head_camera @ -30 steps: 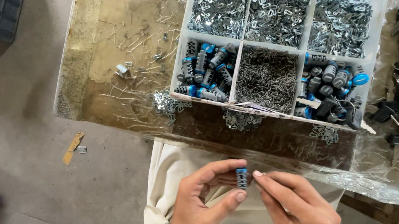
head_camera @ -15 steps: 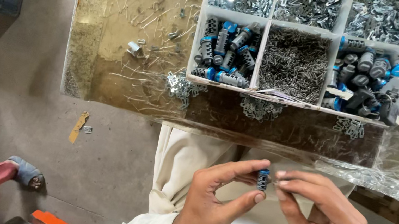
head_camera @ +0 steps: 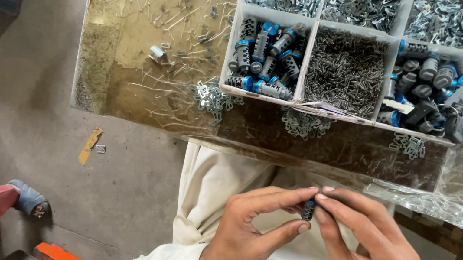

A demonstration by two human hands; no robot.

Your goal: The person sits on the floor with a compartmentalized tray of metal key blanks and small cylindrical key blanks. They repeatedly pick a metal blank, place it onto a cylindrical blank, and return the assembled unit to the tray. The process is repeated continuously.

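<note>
Beside the pins [head_camera: 345, 70], tray [head_camera: 314, 23] compartments hold cylinders [head_camera: 267, 56].

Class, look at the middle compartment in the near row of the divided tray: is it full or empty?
Full. The middle compartment is heaped wall to wall with small thin grey metal pins, hiding its floor; the divided tray walls on either side stay visible.

Fingertips of the left hand [head_camera: 246, 236] and right hand [head_camera: 369, 254] hide most of the small dark cylinder [head_camera: 309, 209], while the divided tray [head_camera: 303, 103] on the tabletop [head_camera: 154, 33] is cut off at the far edge.
</note>
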